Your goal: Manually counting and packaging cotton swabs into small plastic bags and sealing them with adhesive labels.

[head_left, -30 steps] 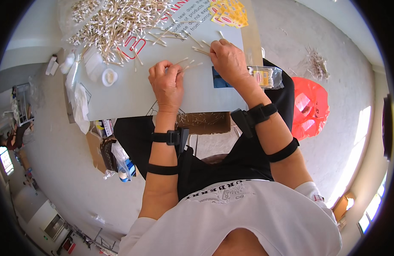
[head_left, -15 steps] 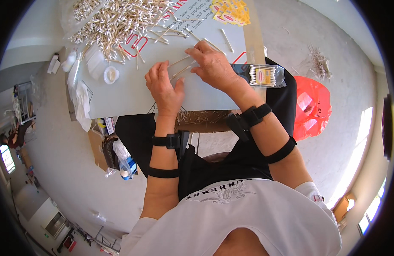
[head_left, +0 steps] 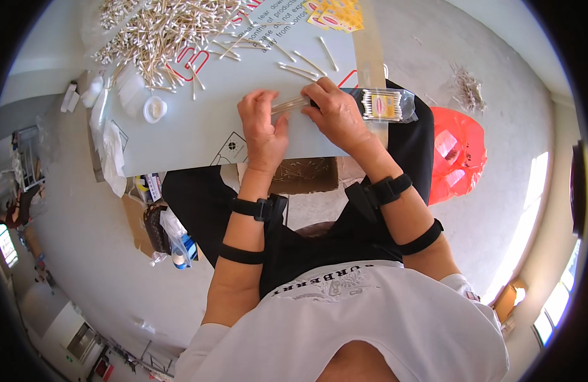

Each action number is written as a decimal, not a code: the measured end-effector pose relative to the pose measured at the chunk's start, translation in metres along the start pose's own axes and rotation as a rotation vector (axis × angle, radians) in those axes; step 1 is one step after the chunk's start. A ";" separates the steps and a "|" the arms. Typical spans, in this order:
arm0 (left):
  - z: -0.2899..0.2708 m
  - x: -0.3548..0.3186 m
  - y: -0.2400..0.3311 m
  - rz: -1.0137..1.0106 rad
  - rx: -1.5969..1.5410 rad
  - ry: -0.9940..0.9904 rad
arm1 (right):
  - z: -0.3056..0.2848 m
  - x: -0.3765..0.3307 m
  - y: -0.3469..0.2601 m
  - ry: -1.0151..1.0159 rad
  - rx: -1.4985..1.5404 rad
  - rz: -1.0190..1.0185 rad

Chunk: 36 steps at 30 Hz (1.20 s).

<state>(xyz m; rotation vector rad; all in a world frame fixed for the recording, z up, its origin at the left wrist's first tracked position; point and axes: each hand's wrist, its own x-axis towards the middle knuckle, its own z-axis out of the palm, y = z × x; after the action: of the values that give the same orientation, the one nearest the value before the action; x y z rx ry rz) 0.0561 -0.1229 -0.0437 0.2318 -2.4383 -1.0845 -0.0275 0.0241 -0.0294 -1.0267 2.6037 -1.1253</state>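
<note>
Between my two hands lie a few cotton swabs [head_left: 289, 106], held crosswise just above the grey tabletop [head_left: 179, 140]. My left hand [head_left: 263, 130] closes its fingers on their left ends. The right ends are pinched by my right hand [head_left: 338, 116], whose fingertips partly hide them. Beside my right hand, a clear packet of cotton swabs [head_left: 383, 105] with a yellow label card lies at the table's right edge. Several loose cotton swabs [head_left: 310, 62] are scattered beyond my hands. A large heap of cotton swabs [head_left: 163, 41] spreads over the far left.
Yellow cards [head_left: 335, 14] are fanned out at the far right. On the left stand a small round white tub [head_left: 155, 109] and crumpled clear plastic [head_left: 113, 149]. Below the table edge is a cardboard box [head_left: 305, 175] with swabs inside. A red plastic bag [head_left: 458, 156] sits right of my knee.
My hands have come closer to the near edge, and the swabs are now gripped from both ends. Fewer swabs lie by my right fingertips. The whole view has shifted slightly.
</note>
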 end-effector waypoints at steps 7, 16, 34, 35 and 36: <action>0.010 -0.006 0.002 -0.189 -0.519 0.211 | 0.002 -0.004 -0.002 0.077 0.086 0.038; 0.014 -0.006 0.002 -0.129 -0.449 0.137 | 0.006 -0.014 -0.008 0.085 0.111 0.014; 0.001 -0.011 0.000 0.025 0.032 0.139 | -0.009 -0.004 0.009 0.154 0.263 0.240; 0.001 -0.010 0.000 0.024 0.029 0.139 | -0.008 -0.005 0.009 0.160 0.259 0.236; 0.000 -0.009 0.001 0.048 0.057 0.094 | -0.006 -0.004 0.008 0.167 0.255 0.231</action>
<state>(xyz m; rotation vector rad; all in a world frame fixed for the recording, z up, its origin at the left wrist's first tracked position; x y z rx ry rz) 0.0644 -0.1194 -0.0462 0.2356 -2.3805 -0.9630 -0.0310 0.0349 -0.0314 -0.5865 2.5274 -1.4865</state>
